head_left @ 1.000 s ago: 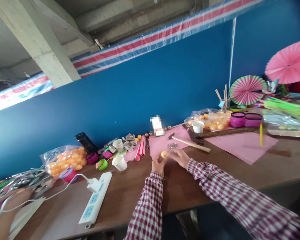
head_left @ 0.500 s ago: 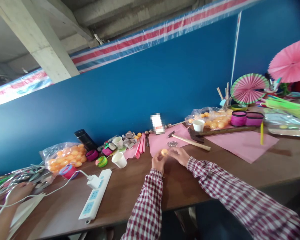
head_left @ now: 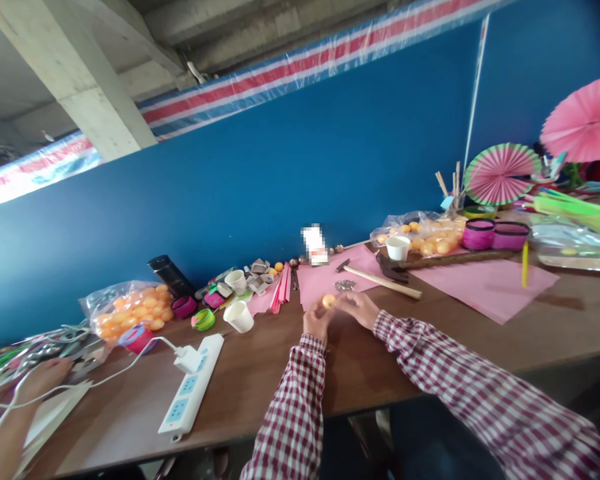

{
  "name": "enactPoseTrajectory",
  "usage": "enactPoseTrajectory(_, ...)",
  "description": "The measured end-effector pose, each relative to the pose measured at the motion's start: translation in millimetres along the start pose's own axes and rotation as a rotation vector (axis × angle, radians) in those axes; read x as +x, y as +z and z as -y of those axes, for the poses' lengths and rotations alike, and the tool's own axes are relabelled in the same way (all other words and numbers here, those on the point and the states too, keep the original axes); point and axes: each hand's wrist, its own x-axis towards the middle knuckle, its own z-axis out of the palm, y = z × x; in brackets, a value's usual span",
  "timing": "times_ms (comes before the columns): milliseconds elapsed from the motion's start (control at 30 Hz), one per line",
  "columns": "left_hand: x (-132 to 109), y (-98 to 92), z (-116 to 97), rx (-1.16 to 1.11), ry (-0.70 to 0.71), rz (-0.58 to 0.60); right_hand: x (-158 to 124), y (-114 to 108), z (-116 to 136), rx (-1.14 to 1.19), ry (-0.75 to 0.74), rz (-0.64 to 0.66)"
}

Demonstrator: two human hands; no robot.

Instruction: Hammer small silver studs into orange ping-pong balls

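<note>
Between the fingers of my left hand (head_left: 317,321) is an orange ping-pong ball (head_left: 329,302), held up above the table's edge of pink paper. My right hand (head_left: 359,308) reaches in from the other side, its fingertips pinched together against or just beside the ball; whether they grip anything small I cannot make out. Just beyond my hands a small pile of silvery metal bits (head_left: 345,285) lies on the pink paper (head_left: 314,283). A hammer (head_left: 380,280) with a wooden handle rests across that paper, to the right of the pile.
A white power strip (head_left: 193,387) lies at the left front. Paper cups (head_left: 239,317) and bags of orange balls (head_left: 135,310) stand along the back, with another bag (head_left: 437,237) at right. At far left is another person's hand (head_left: 50,377). A blue partition (head_left: 260,187) closes off the rear.
Almost nothing differs. The ball stays in my left hand with my right fingers at it, and the view has shifted very slightly.
</note>
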Motion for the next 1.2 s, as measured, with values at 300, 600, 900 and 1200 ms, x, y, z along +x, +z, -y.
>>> enactPoseTrajectory(300,-1,1.5,-3,0.034,-0.003,-0.022,1,0,-5,-0.025,0.0,0.015)
enactPoseTrajectory(600,-2,3.4,-5,-0.007,-0.041,-0.023,0,-1,0,-0.014,0.011,0.019)
enactPoseTrajectory(900,-2,3.0,-4,0.005,-0.029,-0.035,0,0,-2,-0.014,0.013,0.031)
enactPoseTrajectory(1200,-5,7.6,-11,0.014,-0.028,-0.044,1,-2,-3,-0.028,0.001,0.047)
